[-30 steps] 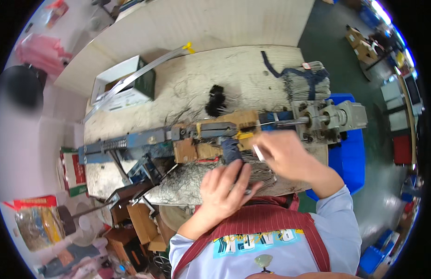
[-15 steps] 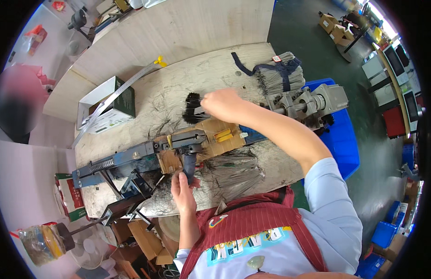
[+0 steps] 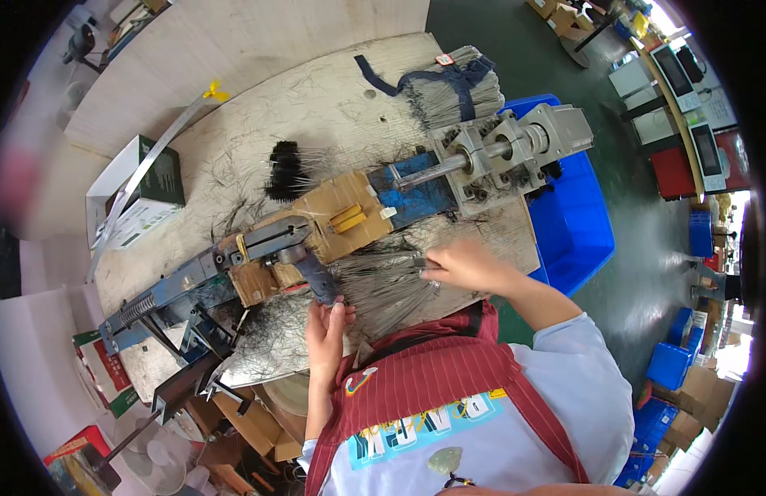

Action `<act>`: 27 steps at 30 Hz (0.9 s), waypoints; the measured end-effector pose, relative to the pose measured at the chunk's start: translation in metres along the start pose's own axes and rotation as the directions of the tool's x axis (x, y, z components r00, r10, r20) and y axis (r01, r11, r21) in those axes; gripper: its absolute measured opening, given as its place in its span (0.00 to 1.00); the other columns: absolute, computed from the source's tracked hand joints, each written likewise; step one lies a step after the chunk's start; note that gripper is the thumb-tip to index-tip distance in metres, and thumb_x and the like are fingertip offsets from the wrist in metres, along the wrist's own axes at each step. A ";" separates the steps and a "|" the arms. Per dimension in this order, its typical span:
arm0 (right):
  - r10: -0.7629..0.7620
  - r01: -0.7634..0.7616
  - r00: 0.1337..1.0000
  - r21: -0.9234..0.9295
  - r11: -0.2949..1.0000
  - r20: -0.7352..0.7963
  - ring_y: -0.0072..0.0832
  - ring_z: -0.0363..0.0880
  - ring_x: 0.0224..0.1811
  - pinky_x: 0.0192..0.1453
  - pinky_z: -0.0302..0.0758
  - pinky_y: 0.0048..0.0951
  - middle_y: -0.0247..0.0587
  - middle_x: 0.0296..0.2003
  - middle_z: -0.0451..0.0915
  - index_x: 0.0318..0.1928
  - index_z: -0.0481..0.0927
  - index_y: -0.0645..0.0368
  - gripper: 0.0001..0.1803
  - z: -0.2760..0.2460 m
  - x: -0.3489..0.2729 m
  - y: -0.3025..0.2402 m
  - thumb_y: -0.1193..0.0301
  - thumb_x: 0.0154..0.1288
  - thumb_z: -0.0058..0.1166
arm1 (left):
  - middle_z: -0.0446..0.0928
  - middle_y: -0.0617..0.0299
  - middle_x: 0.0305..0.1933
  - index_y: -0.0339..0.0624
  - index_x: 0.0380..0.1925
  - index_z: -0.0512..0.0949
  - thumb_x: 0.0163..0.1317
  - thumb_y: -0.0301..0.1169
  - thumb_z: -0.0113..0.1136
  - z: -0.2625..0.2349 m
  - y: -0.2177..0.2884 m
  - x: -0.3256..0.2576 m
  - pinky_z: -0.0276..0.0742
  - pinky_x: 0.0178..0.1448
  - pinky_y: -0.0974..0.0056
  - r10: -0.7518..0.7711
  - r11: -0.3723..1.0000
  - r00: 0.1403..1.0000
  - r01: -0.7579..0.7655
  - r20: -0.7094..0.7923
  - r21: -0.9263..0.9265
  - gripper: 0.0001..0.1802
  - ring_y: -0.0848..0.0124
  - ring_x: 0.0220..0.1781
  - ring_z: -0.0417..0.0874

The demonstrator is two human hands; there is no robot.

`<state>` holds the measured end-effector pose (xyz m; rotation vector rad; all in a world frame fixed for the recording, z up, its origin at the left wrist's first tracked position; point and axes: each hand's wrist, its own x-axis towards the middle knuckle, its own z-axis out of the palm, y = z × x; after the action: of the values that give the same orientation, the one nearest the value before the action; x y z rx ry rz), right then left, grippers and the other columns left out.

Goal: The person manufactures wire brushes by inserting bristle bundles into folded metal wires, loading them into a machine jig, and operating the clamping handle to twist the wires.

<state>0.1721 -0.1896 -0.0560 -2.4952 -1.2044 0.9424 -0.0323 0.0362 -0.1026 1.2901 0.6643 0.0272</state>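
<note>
A long metal machine (image 3: 333,219) lies across the worn wooden bench (image 3: 333,107), with a grey motor block (image 3: 507,149) at its right end and cardboard guards in the middle. My left hand (image 3: 326,326) rests at the machine's dark lever near the bench's front edge, fingers touching it. My right hand (image 3: 461,266) reaches into a loose pile of thin metal wires (image 3: 383,285) in front of the machine and pinches some of them. A black bristle brush (image 3: 285,169) lies behind the machine.
A bundle of grey wires tied with a dark blue strap (image 3: 449,83) lies at the back right. A blue bin (image 3: 573,223) stands right of the bench. A green-and-white box (image 3: 143,194) and a metal strip (image 3: 143,178) sit at the left. Cardboard boxes (image 3: 242,413) stand below the bench.
My right hand has pulled back from the black brush behind the machine to the wire pile at the front. My left hand stays by the lever.
</note>
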 end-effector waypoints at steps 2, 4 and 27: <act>-0.100 0.113 0.989 0.124 0.986 -0.111 0.47 0.80 0.33 0.36 0.74 0.49 0.47 0.29 0.80 0.33 0.76 0.59 0.13 0.018 -0.007 0.006 0.62 0.62 0.58 | 0.77 0.55 0.47 0.29 0.58 0.63 0.71 0.27 0.52 -0.001 0.004 -0.004 0.80 0.49 0.65 0.021 1.000 0.999 -0.022 -0.035 -0.015 0.20 0.69 0.45 0.81; -0.134 0.178 0.945 0.126 0.976 -0.300 0.44 0.80 0.34 0.35 0.74 0.45 0.44 0.31 0.79 0.32 0.75 0.59 0.09 0.016 -0.013 0.005 0.67 0.61 0.58 | 0.77 0.54 0.46 0.29 0.56 0.66 0.70 0.26 0.53 -0.001 0.015 -0.010 0.79 0.50 0.64 0.047 0.998 0.996 -0.050 -0.074 -0.027 0.18 0.68 0.46 0.82; -0.614 0.482 0.678 -0.387 0.786 -0.405 0.40 0.81 0.35 0.33 0.78 0.38 0.40 0.30 0.77 0.37 0.77 0.59 0.10 -0.138 0.055 -0.043 0.67 0.58 0.59 | 0.76 0.56 0.29 0.41 0.29 0.78 0.64 0.33 0.56 0.038 0.188 0.067 0.65 0.45 0.54 0.505 0.103 0.739 -0.564 0.445 0.820 0.08 0.55 0.39 0.74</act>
<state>0.2574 -0.1091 0.0446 -2.0830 -1.7889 -0.0488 0.1036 0.0857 0.0398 2.6752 0.0016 0.2528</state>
